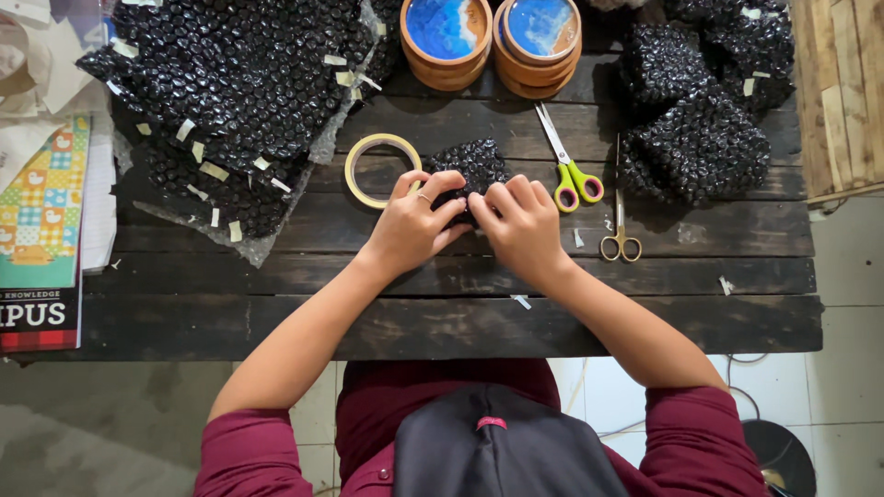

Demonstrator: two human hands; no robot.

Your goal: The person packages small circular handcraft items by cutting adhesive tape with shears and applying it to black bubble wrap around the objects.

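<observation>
A small bundle wrapped in black bubble wrap (471, 164) lies on the dark wooden table (276, 313), near its middle. My left hand (412, 224) presses on the bundle's near left side, with a ring on one finger. My right hand (518, 221) grips its near right side, fingers curled over the wrap. A roll of tan tape (380, 169) lies flat just left of the bundle, touching my left hand's fingertips.
Green-handled scissors (568, 163) and small gold scissors (620, 230) lie to the right. Two stacks of round wooden coasters with blue tops (491, 37) stand at the back. Piles of wrapped bundles (230, 83) (704, 101) sit left and right. Books (41, 230) lie far left.
</observation>
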